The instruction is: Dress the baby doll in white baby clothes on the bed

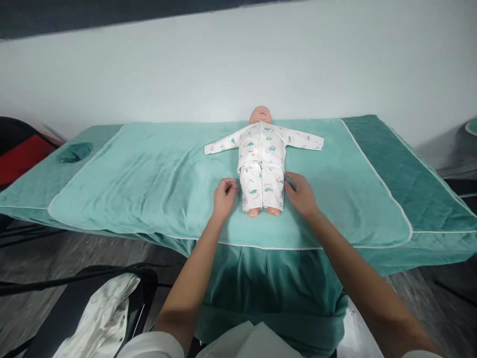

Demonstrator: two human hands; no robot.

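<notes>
A baby doll (261, 115) lies on its back on a green bed cover, its arms spread and its feet toward me. It wears a white printed long-sleeved top (262, 144) and matching trousers (262, 186); its bare feet show below the cuffs. Beside the trousers on the left, my left hand (225, 195) is loosely curled, with nothing seen in it. My right hand (300, 193) is at the other side, thumb and fingers apart. Its fingertips are close to the trousers near the top's hem; whether they touch the cloth I cannot tell.
The green cover (160, 174) drapes over a long bed with a face hole (75, 152) at the left end. A white wall (167, 74) stands behind. At lower left, a crumpled white printed cloth (102, 318) lies on a black chair (55, 318).
</notes>
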